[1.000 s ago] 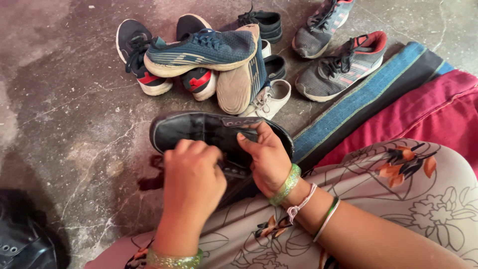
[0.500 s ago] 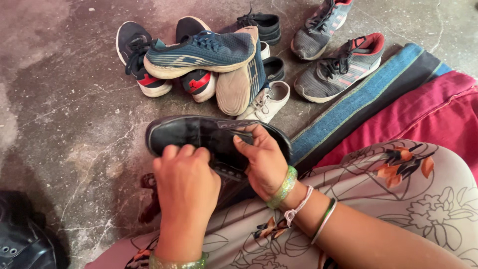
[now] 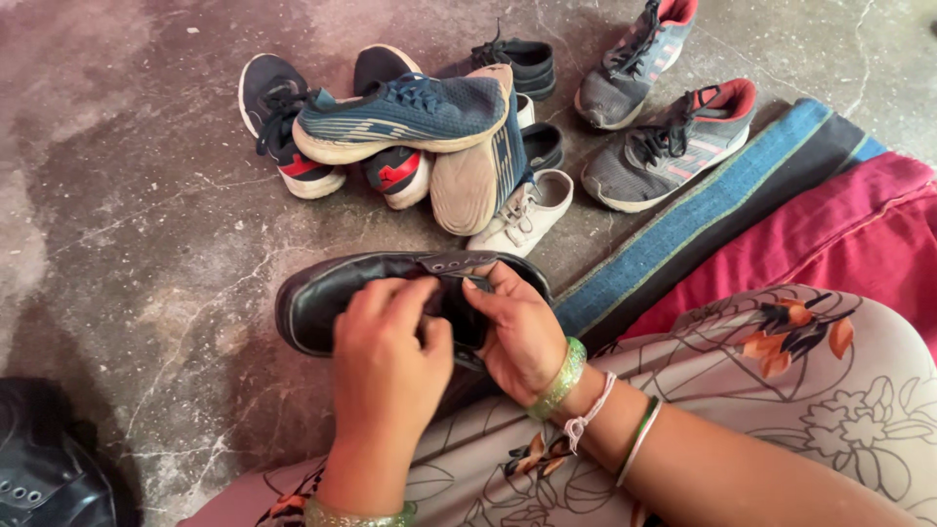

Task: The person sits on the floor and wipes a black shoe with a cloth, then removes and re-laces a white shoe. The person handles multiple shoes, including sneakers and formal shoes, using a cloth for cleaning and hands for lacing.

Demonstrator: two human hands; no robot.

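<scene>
A black leather shoe (image 3: 322,298) lies on its side at my knee, toe pointing left. My left hand (image 3: 388,361) is curled over its lace area with the fingers bent on the upper. My right hand (image 3: 517,327) grips the shoe from the heel side, thumb pressed on the eyelet flap. Both wrists wear green glittery bangles. What the fingertips pinch is hidden under my left hand.
A heap of sneakers (image 3: 420,127) lies on the grey stone floor beyond the shoe, with two grey and red sneakers (image 3: 673,141) at upper right. Another black shoe (image 3: 44,468) sits at bottom left. A blue striped mat (image 3: 703,210) and red cloth (image 3: 859,224) lie to the right.
My left hand has moved up and right onto the shoe's lace area. The shoe has tilted and sunk lower against my knee.
</scene>
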